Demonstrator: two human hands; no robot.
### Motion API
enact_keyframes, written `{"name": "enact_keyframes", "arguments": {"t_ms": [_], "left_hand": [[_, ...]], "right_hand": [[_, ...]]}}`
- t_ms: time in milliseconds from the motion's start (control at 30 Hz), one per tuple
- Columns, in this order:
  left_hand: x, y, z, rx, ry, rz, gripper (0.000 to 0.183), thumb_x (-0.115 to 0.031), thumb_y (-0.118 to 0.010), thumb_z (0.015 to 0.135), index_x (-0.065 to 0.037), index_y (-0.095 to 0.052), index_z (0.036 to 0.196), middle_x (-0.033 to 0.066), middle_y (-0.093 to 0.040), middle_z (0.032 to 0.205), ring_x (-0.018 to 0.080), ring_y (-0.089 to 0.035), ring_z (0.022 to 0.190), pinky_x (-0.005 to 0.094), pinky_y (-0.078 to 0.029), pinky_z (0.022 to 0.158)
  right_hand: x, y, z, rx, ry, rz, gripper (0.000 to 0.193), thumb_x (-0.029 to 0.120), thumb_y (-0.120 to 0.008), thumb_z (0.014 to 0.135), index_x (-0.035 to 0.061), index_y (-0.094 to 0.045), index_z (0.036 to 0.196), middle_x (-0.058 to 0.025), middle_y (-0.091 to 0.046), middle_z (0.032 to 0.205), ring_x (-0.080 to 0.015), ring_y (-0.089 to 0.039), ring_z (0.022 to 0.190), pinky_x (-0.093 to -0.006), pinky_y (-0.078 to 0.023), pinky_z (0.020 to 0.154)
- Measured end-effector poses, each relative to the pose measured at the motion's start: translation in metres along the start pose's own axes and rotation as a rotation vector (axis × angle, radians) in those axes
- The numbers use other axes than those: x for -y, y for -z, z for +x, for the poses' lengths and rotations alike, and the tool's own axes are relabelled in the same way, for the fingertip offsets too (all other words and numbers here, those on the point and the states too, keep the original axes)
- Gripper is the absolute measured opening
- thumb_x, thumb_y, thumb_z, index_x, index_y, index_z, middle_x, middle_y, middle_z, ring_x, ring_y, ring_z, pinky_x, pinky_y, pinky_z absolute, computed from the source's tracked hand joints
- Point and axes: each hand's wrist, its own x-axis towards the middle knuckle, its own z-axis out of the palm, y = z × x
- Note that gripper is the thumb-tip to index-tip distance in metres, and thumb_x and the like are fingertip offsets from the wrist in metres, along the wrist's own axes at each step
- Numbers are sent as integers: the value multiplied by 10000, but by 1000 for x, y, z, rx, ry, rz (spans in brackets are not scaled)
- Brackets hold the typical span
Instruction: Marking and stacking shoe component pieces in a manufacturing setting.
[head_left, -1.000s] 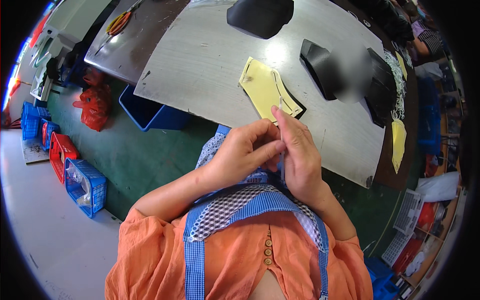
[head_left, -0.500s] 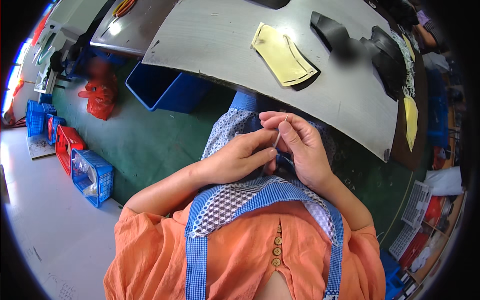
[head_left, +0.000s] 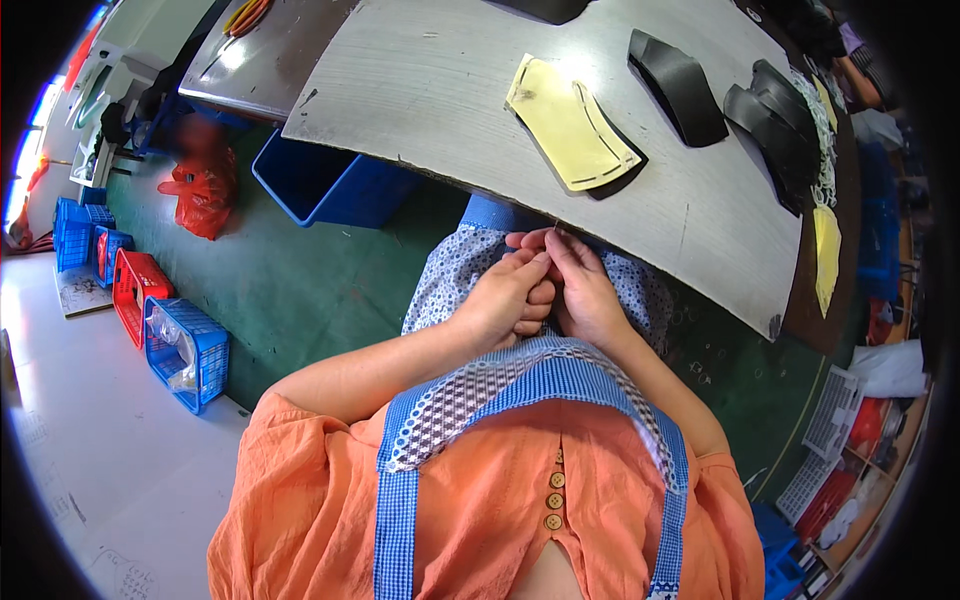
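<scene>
My hands meet over my lap, just short of the table's near edge. My right hand (head_left: 592, 296) is closed, thumb and forefinger pinched on a thin needle-like thing whose tip barely shows above the thumb. Against it rests my left hand (head_left: 508, 296), fingers curled and thumb pressed down; what it holds, if anything, is hidden. Beyond them on the table (head_left: 440, 110) lies a pale yellow panel (head_left: 568, 125) with dark dashed lines along its edges, on top of a black piece that peeks out. Farther right are a curved black piece (head_left: 678, 88) and several overlapping black pieces (head_left: 770, 125).
White threads (head_left: 826, 150) hang along the table's right side, near a yellow strip (head_left: 826, 262). A blue bin (head_left: 318, 185) stands under the left edge. Red and blue baskets (head_left: 187, 350) and a red bag (head_left: 203, 195) sit on the floor at left.
Both hands have moved slightly away from my body, closer to the table edge, and the left fingers have curled in. The thin thing, plainer before, is now mostly covered.
</scene>
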Motion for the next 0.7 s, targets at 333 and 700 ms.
{"name": "enact_keyframes", "arguments": {"t_ms": [333,700], "left_hand": [[15,1,6,-38,-112,52,220,-311,-433,1137,-157,-464,983,-76,-321,596,39,-236,428,220,-189,381],[21,3,10,-68,-169,14,268,-302,-448,1137,-122,-538,959,-75,-315,590,40,-236,441,224,-190,397]], "right_hand": [[-11,7,4,44,66,67,336,280,-455,1131,2,-639,1091,-173,-689,1243,-218,-661,1119,-365,-519,1028],[-15,9,1,8,97,9,289,238,-486,1122,1,-627,1209,-156,-689,1243,-233,-654,1162,-351,-506,1043]]}}
